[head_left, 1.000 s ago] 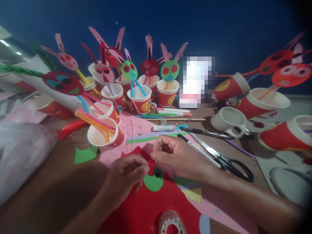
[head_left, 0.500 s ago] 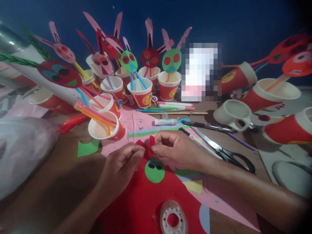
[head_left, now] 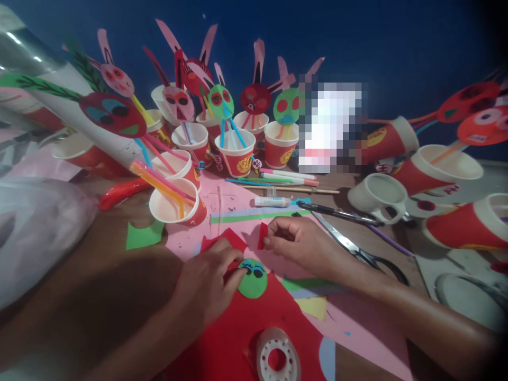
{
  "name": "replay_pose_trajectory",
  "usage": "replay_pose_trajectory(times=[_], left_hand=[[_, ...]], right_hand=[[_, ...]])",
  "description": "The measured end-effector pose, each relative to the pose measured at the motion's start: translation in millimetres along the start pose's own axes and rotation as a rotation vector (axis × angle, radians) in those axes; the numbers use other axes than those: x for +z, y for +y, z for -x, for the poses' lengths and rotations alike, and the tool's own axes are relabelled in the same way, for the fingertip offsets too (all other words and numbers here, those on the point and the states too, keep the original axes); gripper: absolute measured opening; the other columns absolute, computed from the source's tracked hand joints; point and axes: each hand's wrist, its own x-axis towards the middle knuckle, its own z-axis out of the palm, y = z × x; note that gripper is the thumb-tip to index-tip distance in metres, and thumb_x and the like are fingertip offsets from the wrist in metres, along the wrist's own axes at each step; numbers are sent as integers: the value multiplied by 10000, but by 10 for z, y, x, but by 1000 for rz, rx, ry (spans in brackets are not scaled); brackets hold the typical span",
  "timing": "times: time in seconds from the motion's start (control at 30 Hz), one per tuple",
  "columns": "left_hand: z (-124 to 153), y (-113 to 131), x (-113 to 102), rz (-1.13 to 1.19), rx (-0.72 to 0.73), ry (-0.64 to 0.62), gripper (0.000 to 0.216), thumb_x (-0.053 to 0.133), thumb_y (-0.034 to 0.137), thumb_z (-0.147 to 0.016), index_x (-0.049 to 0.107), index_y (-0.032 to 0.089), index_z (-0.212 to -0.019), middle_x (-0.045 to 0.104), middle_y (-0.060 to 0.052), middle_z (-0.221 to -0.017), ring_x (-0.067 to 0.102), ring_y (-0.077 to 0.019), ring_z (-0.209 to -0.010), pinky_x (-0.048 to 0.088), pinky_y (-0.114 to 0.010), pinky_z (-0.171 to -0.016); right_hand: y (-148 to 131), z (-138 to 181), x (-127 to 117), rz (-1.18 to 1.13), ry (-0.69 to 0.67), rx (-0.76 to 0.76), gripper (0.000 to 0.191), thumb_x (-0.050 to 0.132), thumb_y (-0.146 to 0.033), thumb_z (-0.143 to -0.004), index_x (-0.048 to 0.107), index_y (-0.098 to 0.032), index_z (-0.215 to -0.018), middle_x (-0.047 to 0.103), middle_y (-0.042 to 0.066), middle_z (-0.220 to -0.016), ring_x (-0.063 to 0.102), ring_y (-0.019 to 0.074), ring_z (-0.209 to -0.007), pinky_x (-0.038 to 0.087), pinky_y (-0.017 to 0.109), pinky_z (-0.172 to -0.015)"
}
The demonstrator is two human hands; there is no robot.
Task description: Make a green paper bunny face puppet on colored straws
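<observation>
My right hand pinches a small red paper strip between thumb and forefinger, above the pink paper. The fingertips of my left hand are closed on the upper left edge of a green paper circle with black eyes drawn on it. This circle lies over a large red paper sheet. Beyond my left hand, a red paper piece with angled edges shows. Near the bottom, a roll of clear tape rests on the red sheet.
Red-and-white paper cups with straws and paper faces stand along the back. Scissors, a black pen, a glue tube and a white mug lie to the right. A plastic bag is at left.
My left hand has moved down to the green circle's edge. My right hand has shifted right with the red strip, away from the left hand. The view has tilted slightly.
</observation>
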Motion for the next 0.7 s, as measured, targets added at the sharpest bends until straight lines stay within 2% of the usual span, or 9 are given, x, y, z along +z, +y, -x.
replay_pose_trajectory(times=[0.1,0.27,0.5,0.6,0.7], left_hand=[[-12,13,-1,-11,-15,-22,130,456,271,-830,576,224,-855,599,-21,-878,589,-178,-753,391,-264,-636],[0,37,-6,26,2,29,142,450,230,-827,551,208,-730,563,3,-755,540,-141,-666,357,-242,-593],[53,84,-62,282,54,64,130,452,196,-810,522,185,-701,538,8,-721,485,-110,-609,366,-218,-570],[52,91,-81,408,45,26,106,472,172,-780,505,179,-680,565,10,-757,482,-98,-612,377,-200,-567],[49,89,-85,499,-43,-42,94,483,182,-763,513,176,-674,544,33,-664,460,-88,-560,357,-189,-515]], right_hand=[[14,-4,10,7,-2,-15,114,509,-247,-814,567,-183,-739,571,-37,-660,496,103,-618,356,210,-558],[-19,1,37,27,14,-41,104,512,-227,-798,554,-180,-716,542,-45,-631,471,94,-590,348,201,-533],[-152,57,114,-119,-48,54,115,481,-167,-770,489,-188,-658,503,-75,-479,433,60,-396,305,181,-428],[-194,72,119,-78,-47,53,120,488,-138,-742,482,-186,-633,492,-80,-453,433,59,-406,299,181,-442],[-200,75,114,-75,-83,53,120,489,-133,-726,471,-185,-619,477,-84,-449,419,59,-418,289,180,-443]])
